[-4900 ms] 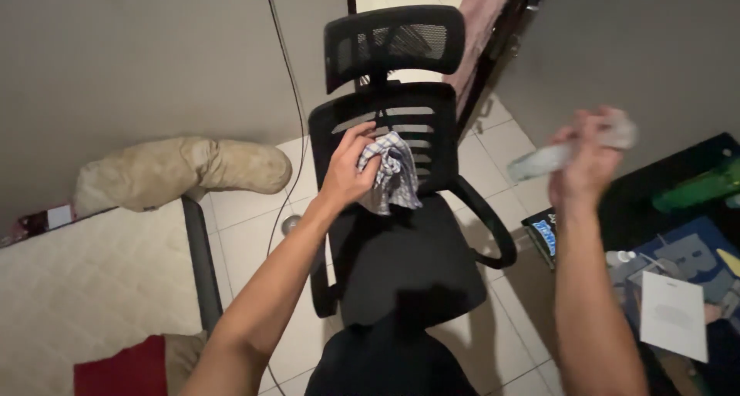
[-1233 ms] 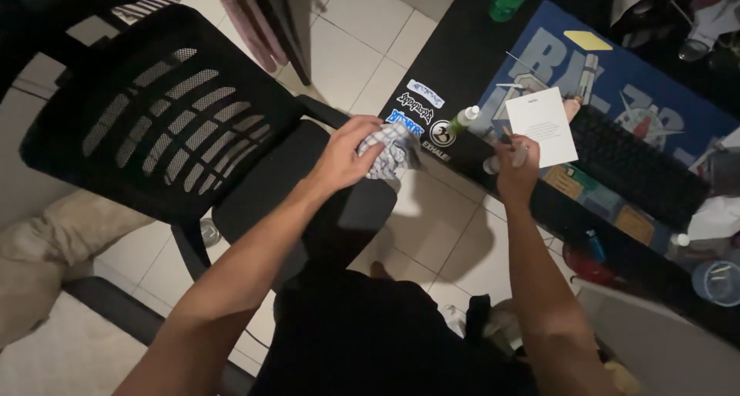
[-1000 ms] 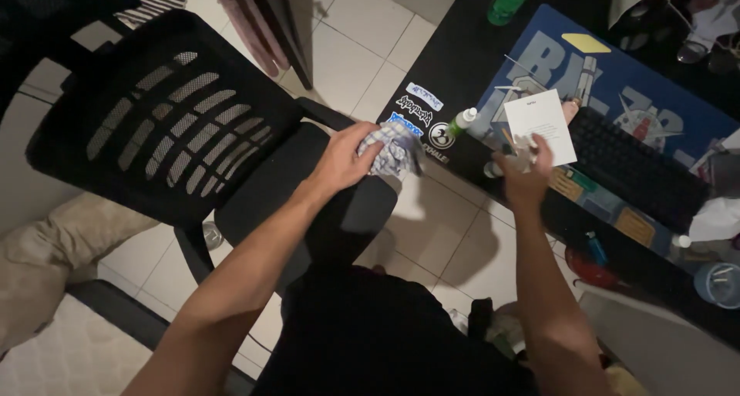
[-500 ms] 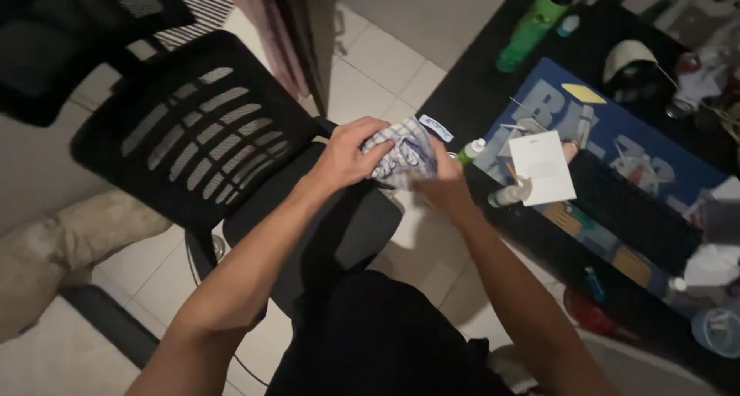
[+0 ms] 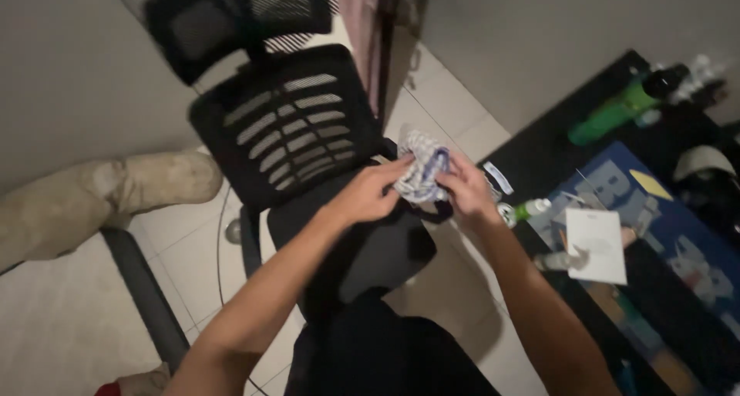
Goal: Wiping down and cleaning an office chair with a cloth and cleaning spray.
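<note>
Frame centre: left hand [image 5: 368, 193] and right hand [image 5: 465, 193] both grip a crumpled blue-and-white checked cloth [image 5: 420, 171], fingers curled into the fabric from either side. Cloth is held up above the black office chair [image 5: 308, 134] seat, not touching it. Right of the hands, on the black desk [image 5: 539, 153]: small green-capped bottle [image 5: 529, 209], white paper sheet [image 5: 596, 245] on a blue desk mat [image 5: 694, 249]. Upper right: green bottle [image 5: 617, 114]. Left edge: beige pillow [image 5: 92, 199].
</note>
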